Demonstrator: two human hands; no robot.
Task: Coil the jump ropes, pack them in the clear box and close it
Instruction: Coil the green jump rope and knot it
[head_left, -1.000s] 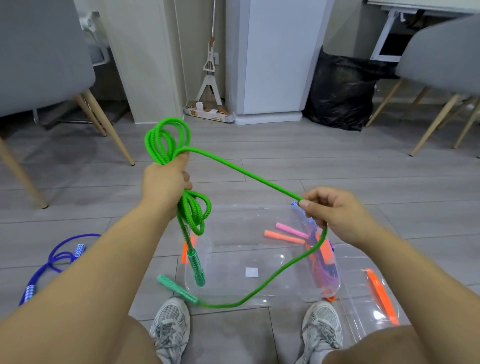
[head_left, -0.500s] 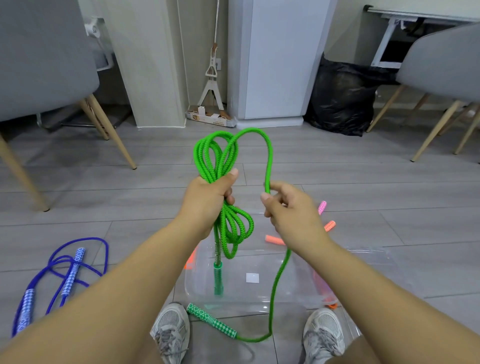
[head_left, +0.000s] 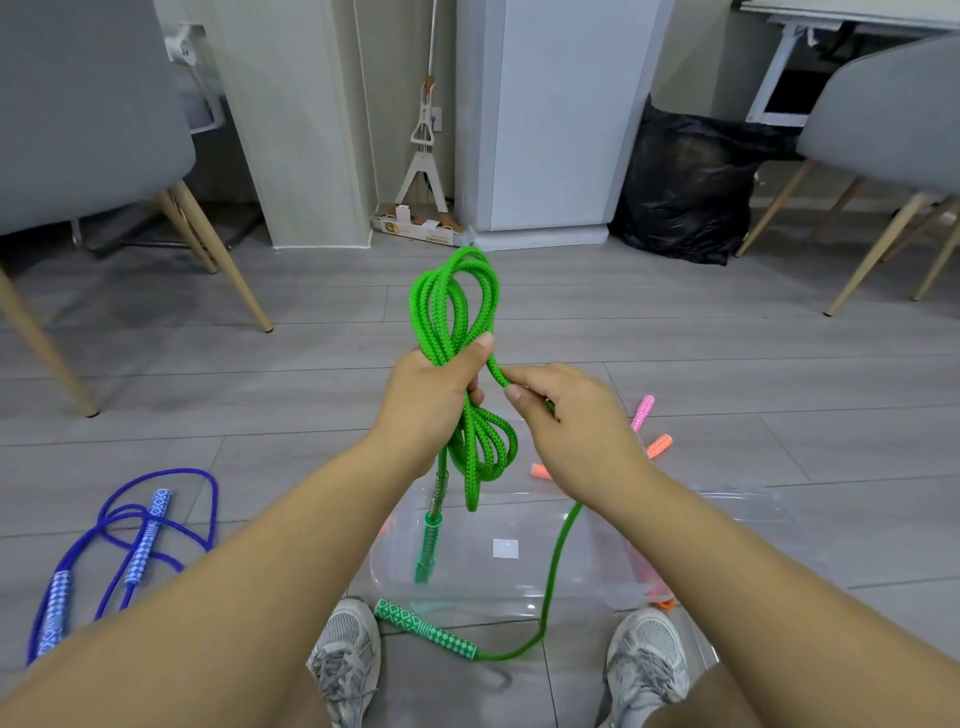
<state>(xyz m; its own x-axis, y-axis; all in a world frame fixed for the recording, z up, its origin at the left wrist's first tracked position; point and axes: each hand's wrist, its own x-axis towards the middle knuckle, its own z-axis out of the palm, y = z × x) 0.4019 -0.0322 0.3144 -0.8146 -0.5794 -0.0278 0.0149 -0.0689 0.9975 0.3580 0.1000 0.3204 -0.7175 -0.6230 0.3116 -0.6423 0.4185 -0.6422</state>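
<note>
On the floor between the shoes sits the clear box (head_left: 498, 597), lid off. Above it the green jump rope (head_left: 435, 322) gains another loop: the right hand (head_left: 576, 421) has swung in, pinching the strand beside the left hand (head_left: 431, 395), which clutches the coil. One handle (head_left: 425, 630) still trails, so it's nearly wound.

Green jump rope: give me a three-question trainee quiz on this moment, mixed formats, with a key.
1. True or false: the left hand grips coiled loops of the green jump rope.
2. Fill in: the right hand pinches the strand leading to the green handle on the ___.
3. The blue jump rope is: A coiled in a hand; B loose, at the person's left; C packed away.
Key: 1 true; 2 floor; 3 B.
</note>
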